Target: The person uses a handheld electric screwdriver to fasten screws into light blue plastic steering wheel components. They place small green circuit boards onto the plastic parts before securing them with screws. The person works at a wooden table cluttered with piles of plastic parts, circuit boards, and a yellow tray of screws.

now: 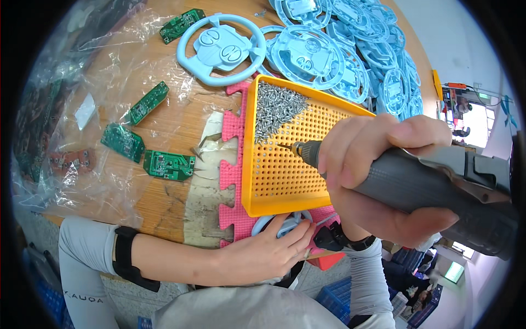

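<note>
Head view: the room, with a bright window (483, 123), curves along the right rim. A wooden table (164, 204) fills the upper left and centre, its near edge passing below the tray. Light-blue moulded parts (309, 52) heap at upper right, reaching the table's far right edge. At centre, a yellow tray (247, 175) overlaps a pink foam mat (232, 170); wood shows between mat and circuit boards (170, 165), left. The right hand (359, 153) wraps firmly around a dark power screwdriver (405, 181), bit over the tray's perforated floor, beside heaped screws (276, 107). The left hand (268, 255), fingers curved, covers a light-blue ring-shaped part (262, 225), lower centre; whether it grips cannot be told.
</note>
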Tool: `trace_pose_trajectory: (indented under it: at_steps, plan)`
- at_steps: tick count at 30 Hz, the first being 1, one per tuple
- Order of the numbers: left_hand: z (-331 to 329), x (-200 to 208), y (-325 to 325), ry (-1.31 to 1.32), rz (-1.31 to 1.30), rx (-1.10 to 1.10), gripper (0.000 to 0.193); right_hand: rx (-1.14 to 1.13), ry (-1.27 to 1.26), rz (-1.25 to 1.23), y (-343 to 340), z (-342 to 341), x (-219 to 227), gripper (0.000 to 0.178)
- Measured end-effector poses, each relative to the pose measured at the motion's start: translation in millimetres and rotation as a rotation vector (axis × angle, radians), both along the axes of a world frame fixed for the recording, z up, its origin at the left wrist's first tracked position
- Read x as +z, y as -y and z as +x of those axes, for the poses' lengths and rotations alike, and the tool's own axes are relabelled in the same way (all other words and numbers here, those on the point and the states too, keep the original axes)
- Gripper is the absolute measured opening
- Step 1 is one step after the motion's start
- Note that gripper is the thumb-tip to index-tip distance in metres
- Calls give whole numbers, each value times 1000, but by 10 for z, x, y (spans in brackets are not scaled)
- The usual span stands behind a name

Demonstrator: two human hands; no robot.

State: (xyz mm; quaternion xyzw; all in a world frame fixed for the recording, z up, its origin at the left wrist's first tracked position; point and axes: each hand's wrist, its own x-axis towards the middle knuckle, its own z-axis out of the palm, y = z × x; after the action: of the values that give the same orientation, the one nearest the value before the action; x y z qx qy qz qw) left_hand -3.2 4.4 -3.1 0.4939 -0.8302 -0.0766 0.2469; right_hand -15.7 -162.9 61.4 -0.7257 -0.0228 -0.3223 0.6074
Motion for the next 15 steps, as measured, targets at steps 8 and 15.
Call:
trace_pose_trajectory:
  at_steps: [8, 15]
  plan:
    - [25, 38, 4, 29, 8, -5, 40, 15, -29, -19, -40, 11, 3, 57]
    - [-19, -3, -11, -1, -26, 25, 40, 24, -1, -20, -57, 34, 22, 51]
